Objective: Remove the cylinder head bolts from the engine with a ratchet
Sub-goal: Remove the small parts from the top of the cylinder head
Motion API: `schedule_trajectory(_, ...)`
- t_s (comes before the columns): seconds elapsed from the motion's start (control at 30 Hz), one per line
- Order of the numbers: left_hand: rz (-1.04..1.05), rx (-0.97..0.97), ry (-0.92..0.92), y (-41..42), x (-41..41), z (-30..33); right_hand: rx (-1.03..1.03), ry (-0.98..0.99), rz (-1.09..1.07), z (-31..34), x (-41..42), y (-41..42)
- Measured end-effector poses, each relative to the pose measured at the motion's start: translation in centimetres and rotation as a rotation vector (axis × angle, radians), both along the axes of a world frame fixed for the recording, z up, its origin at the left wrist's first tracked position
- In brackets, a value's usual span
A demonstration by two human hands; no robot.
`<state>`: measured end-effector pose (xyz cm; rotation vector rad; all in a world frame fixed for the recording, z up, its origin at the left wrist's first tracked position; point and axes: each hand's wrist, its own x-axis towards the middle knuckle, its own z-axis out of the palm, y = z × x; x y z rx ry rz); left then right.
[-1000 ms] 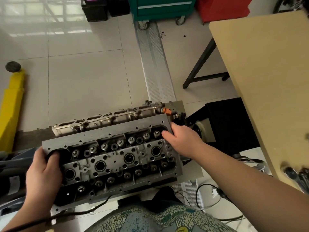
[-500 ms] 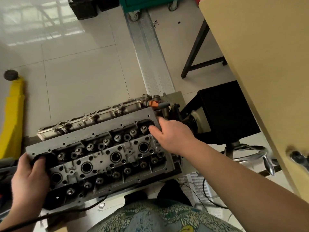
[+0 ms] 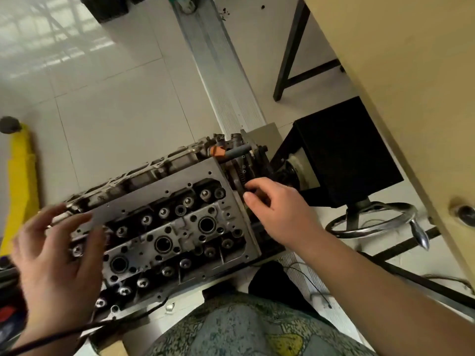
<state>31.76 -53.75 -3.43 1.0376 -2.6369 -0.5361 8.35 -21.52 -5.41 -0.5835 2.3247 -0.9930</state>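
one cylinder head, two hands, one handwheel

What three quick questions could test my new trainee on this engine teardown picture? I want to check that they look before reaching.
1. True or false: the left hand holds a ratchet.
2. Which end of the cylinder head does the right hand reach: A, the end near the orange plug; B, the end near the yellow stand?
3. Fill in: the chrome handwheel sits below the black ____.

Key: 1 false, its spread fingers hold nothing; 2 A; 3 box.
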Motion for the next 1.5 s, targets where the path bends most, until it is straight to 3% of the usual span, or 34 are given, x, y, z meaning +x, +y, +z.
schedule_trajectory(0.1, -0.235, -0.126, -0.108, 4.9, -5.0, 1.1, 0.0, 0.006, 0.09, 0.8, 0.1, -0.8)
schedule_trajectory(0.23, -0.259, -0.071, -0.412, 7.2, -7.5, 0.4, 0.251, -0.02, 0.321, 1.3, -1.0, -2.3)
schedule_trajectory(0.37, -0.267, -0.121, -0.424, 7.1, -7.5, -0.8, 0.225, -0.091, 0.29, 1.6, -1.9, -2.6)
schedule_trajectory(0.8, -0.232, -0.147, -0.376, 6.7, -8.1, -1.1, 0.205, -0.08, 0.301, 1.1, -2.9, -3.3)
schedule_trajectory(1.0, -0.237, -0.047, -0.309, 7.0, -7.8, 0.0, 0.134, -0.093, 0.265, 0.4, -1.9, -2.3)
schedule_trajectory(1.07, -0.142, 0.051, -0.157, 5.6, -6.6, 0.6, 0.029, -0.185, 0.104, 0.1, -2.1, -2.0)
schedule_trajectory(1.17, 0.178, 0.048, 0.045, 0.7, -2.0, 0.4, -0.053, -0.278, -0.108, -0.2, -1.5, -1.8)
schedule_trajectory(1.27, 0.588, 0.283, 0.135, -4.6, 4.2, -0.5, -0.105, 0.176, -0.033, 0.7, -0.8, -2.2)
schedule_trajectory(1.37, 0.779, 0.651, 0.126, -6.0, 8.4, -1.6, -0.111, 0.588, 0.346, 3.4, -2.5, -4.8)
schedule_trajectory(1.43, 0.795, 1.007, 0.135, -4.5, 9.4, -2.5, 0.111, 0.669, 0.668, 5.3, -3.8, -7.4)
schedule_trajectory(1.5, 0.733, 1.18, 0.119, -2.5, 9.4, -2.6, 0.34, 0.7, 0.874, 6.3, -4.3, -9.5)
